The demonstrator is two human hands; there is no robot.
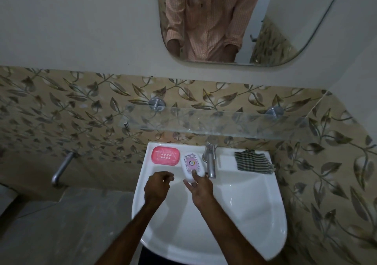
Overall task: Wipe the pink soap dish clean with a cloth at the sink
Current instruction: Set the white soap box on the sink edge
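Note:
The pink soap dish (pixel 165 155), with slots in its floor, lies on the back left ledge of the white sink (pixel 240 213). Just right of it a white wrapped soap bar (pixel 191 163) with a pink pattern rests on the ledge. My right hand (pixel 201 189) grips the bar's near end, thumb on top. My left hand (pixel 158 187) hovers over the basin in front of the dish, fingers loosely curled, holding nothing. A dark striped cloth (pixel 253 161) lies on the back right ledge, untouched.
A chrome tap (pixel 211 160) stands between the soap bar and the cloth. A glass shelf (pixel 214 123) juts out above the sink, and a mirror (pixel 240 20) hangs higher up. Another wall tap (pixel 62 167) sticks out at the left.

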